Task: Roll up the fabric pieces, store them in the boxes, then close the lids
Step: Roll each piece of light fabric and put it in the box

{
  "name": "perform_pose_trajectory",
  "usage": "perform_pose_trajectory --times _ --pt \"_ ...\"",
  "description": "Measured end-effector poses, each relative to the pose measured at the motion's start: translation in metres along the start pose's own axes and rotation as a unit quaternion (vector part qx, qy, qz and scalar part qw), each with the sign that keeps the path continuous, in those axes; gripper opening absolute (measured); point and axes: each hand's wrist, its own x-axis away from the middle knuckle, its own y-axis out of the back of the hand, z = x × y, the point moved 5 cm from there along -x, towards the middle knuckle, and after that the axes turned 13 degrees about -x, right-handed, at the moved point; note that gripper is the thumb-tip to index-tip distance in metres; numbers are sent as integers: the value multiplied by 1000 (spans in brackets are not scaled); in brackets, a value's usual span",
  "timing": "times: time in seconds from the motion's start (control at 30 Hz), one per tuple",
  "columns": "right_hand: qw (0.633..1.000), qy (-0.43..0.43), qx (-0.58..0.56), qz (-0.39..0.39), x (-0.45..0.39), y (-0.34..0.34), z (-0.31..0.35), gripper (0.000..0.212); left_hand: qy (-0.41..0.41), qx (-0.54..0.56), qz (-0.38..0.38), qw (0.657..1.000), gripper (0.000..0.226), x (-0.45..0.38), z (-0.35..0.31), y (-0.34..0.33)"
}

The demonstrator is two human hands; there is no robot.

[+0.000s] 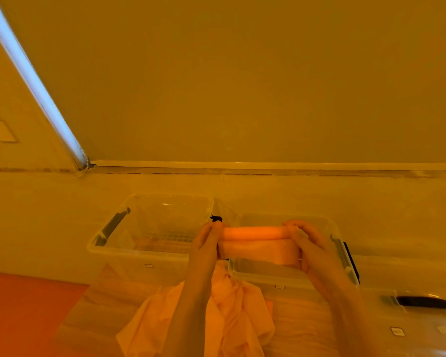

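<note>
Head view: your left hand (208, 237) and right hand (303, 239) each grip an end of the fabric roll (254, 233), held above the right box (289, 275) — partly wound, its tail (232, 313) hanging loose. Both boxes, including the left box (150, 228), appear unfilled and lidless — storing and closing remain.

a home room, by the look of it: a drawn roller blind (242, 86) with bead chain (84, 167), a wall switch (0, 131), clear plastic storage boxes (150, 228).
</note>
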Motion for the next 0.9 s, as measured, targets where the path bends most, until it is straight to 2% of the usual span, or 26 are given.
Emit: perform_pose_trajectory --times 0.07,0.17,0.27,0.5,0.63,0.73,0.77,0.83,0.9 --pt "1000 11 27 -5 -1 0 0 12 -25 -46 -11 999 20 1 -3 2" --pt "1000 4 20 2 -1 0 -1 13 -29 -36 -20 999 12 0 -1 3" --pt "1000 -22 -11 4 -3 2 -5 24 -6 -12 -15 1000 18 -2 -1 2" --pt "999 -17 -31 36 -2 1 -5 30 -7 19 -6 1000 27 -3 -2 2" --pt "996 -24 -82 32 -4 2 -7 33 -13 12 9 1000 11 1 -2 0" --pt "993 -23 -114 32 -5 2 -7 30 -37 -6 11 999 8 3 -2 0" --pt "992 -22 -122 35 -5 1 -6 32 -38 -9 10 999 8 3 -2 0" --pt "993 -16 -114 33 -6 0 -7 50 -34 -17 7 999 11 2 0 1" --pt "997 1 -77 24 -6 0 -8 53 -29 -25 5 999 15 1 1 1"
